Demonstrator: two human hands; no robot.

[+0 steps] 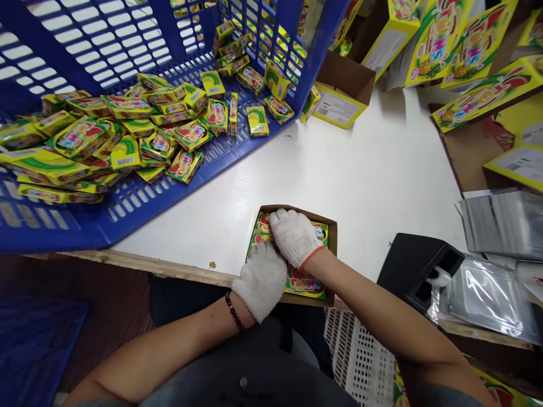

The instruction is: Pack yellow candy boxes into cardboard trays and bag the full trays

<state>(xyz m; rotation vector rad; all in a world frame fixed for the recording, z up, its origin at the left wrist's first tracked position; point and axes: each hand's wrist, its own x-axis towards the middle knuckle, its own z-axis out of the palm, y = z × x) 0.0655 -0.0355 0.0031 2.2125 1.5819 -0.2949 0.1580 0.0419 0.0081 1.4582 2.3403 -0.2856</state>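
Note:
An open cardboard display box [333, 254] lies near the front edge of the white table, filled with small yellow-green printed cartons [306, 284]. My right hand [296, 234], in a white knit glove, reaches over the box with its fingers curled down onto the cartons at the far left. Close beside it, my left hand [263, 277], gloved too, bends its fingers over the cartons at the box's left side. Both hands' fingertips are partly hidden against the cartons, which lie flat with their printed faces up.
A tilted blue plastic crate [139, 217] with many loose small cartons [85, 138] stands at the left. An open brown box [339, 104] is behind. Yellow display boxes [441, 45], a black tape dispenser [413, 271] and clear plastic sheets [492, 299] are at the right.

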